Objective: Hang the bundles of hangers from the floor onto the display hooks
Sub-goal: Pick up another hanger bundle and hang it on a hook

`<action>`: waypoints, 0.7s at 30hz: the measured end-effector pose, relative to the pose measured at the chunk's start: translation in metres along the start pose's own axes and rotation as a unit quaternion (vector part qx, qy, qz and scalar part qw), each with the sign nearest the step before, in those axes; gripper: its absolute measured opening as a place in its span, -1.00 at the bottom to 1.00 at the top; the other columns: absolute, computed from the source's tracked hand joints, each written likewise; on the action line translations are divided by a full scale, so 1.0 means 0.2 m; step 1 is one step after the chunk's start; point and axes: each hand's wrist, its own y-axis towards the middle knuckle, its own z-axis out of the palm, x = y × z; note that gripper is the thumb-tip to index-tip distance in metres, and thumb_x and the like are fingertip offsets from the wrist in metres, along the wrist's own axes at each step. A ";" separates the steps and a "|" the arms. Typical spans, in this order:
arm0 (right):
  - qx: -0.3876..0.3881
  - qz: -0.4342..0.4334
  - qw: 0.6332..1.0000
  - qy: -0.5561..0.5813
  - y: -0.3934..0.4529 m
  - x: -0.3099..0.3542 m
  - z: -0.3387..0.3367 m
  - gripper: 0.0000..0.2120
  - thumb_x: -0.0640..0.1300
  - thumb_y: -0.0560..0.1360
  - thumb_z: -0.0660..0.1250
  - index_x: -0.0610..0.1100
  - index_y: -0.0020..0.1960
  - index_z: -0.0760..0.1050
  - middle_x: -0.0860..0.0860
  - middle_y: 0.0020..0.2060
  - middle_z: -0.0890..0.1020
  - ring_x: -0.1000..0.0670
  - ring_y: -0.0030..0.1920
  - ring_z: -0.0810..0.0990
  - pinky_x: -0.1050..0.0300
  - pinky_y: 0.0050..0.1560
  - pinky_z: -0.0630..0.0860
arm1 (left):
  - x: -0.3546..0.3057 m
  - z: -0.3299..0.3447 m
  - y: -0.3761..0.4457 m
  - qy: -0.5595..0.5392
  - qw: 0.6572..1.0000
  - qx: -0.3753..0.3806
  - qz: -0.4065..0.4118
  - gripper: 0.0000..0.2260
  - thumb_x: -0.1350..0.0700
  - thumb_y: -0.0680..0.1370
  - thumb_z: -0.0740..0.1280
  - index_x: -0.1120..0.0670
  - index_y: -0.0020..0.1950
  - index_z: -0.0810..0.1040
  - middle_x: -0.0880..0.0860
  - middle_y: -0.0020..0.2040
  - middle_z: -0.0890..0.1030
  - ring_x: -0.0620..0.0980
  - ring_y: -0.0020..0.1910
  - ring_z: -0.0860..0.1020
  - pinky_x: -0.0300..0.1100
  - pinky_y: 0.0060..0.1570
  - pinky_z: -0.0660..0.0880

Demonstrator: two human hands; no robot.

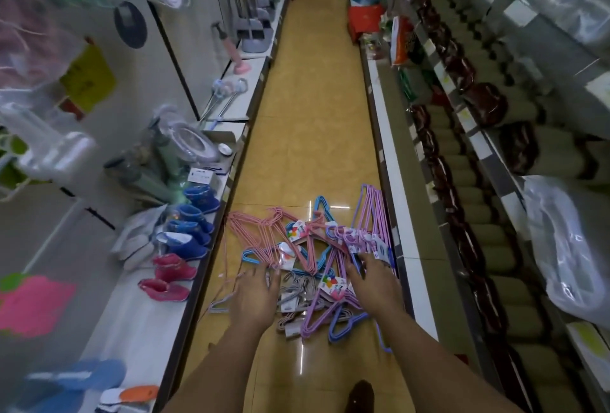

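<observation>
A heap of hanger bundles (310, 257) lies on the yellow tiled floor between two shelf rows, in pink, purple, blue and grey, several with paper labels. My left hand (255, 294) reaches down over the pink bundle (260, 231) at the heap's left side, fingers spread and slightly bent, fingertips at the wires. My right hand (373, 284) is lowered onto the purple bundle (359, 241) at the right side, fingers on the labelled necks. Whether either hand grips a bundle is not plain. No display hooks can be made out.
A low white shelf (155, 313) on the left carries blue and pink children's boots (188, 237), bottles and slippers. The right shelf row (462, 214) holds dark packaged goods and a plastic bag (567, 247). The aisle floor (313, 99) runs ahead. My shoe (359, 396) shows at the bottom.
</observation>
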 end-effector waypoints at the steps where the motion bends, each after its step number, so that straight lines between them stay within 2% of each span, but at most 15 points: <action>1: 0.006 0.002 1.000 -0.004 0.07 -0.03 0.01 -0.52 0.17 0.58 0.12 -0.05 0.41 0.34 -0.03 0.26 0.52 -0.06 0.22 0.51 -0.01 0.21 0.45 | -0.01 0.06 0.06 0.000 1.000 0.004 -0.005 -0.61 -0.11 0.63 0.07 0.02 0.39 0.35 0.06 0.31 0.45 0.04 0.24 0.45 -0.03 0.16 0.44; 4: 0.017 0.013 1.000 -0.003 0.29 -0.16 0.10 -0.49 0.21 0.56 0.13 -0.06 0.39 0.36 -0.03 0.24 0.54 -0.06 0.19 0.53 -0.02 0.18 0.48 | -0.04 0.26 0.22 0.001 1.000 0.019 -0.002 -0.61 -0.12 0.63 0.05 0.02 0.38 0.37 0.06 0.30 0.47 0.04 0.24 0.44 -0.07 0.13 0.42; 7: 0.030 0.031 0.999 0.004 0.45 -0.28 0.23 -0.49 0.21 0.56 0.13 -0.07 0.38 0.38 -0.03 0.24 0.55 -0.06 0.19 0.54 0.01 0.17 0.49 | -0.04 0.44 0.34 0.011 0.999 0.040 -0.002 -0.60 -0.10 0.64 0.06 0.04 0.42 0.33 0.07 0.36 0.42 0.05 0.30 0.40 -0.08 0.18 0.37; 14: 0.051 0.083 0.994 0.044 0.73 -0.62 0.70 -0.53 0.21 0.54 0.16 -0.02 0.34 0.41 -0.01 0.13 0.59 -0.05 0.11 0.57 -0.07 0.10 0.53 | 0.11 0.97 0.64 0.022 0.994 0.110 0.008 -0.58 -0.10 0.64 0.05 0.05 0.45 0.29 0.06 0.40 0.39 0.03 0.33 0.39 -0.10 0.22 0.36; 21: 0.079 0.108 0.989 0.057 1.00 -0.89 1.22 -0.49 0.18 0.56 0.15 -0.06 0.42 0.32 -0.04 0.30 0.49 -0.09 0.25 0.49 -0.07 0.21 0.47 | 0.39 1.55 0.88 0.007 0.989 0.150 -0.005 -0.63 -0.08 0.64 0.07 0.06 0.38 0.37 0.07 0.33 0.44 0.04 0.28 0.43 -0.09 0.19 0.40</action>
